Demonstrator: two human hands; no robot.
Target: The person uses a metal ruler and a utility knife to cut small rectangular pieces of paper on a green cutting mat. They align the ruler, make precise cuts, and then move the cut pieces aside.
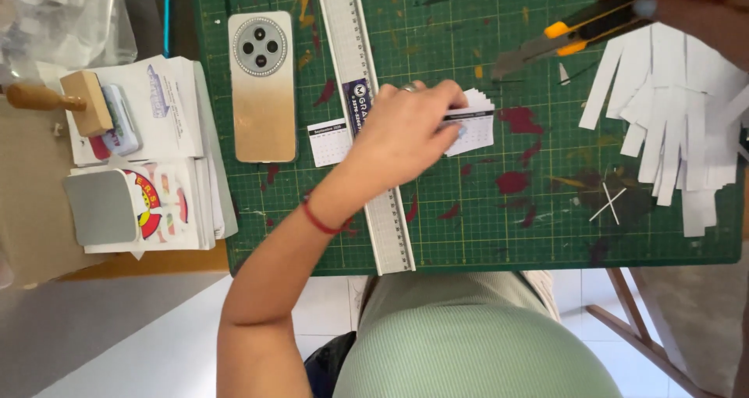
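- A small stack of white printed cards (pixel 477 117) lies on the green cutting mat (pixel 468 226), just right of the metal ruler (pixel 367 125) that runs across the mat from its top edge to its bottom edge.
- The left hand (pixel 406 129) reaches over the ruler and pinches the stack's left edge with its fingertips (a ring shows on one finger, a red cord on the wrist).
- The right hand (pixel 694 4), at the upper right, grips a yellow-and-black utility knife (pixel 573 33), whose tip points down-left, above and to the right of the cards.
- A single card (pixel 328 142) lies on the mat just left of the ruler.
- A heap of white paper strips (pixel 671 109) covers the mat's right side.
- A gold phone (pixel 262 86) lies face down, left of the ruler.
- Off the mat to the left sit sticker sheets (pixel 168 203), a wooden-handled stamp (pixel 66 101) and a grey square pad (pixel 101 207).
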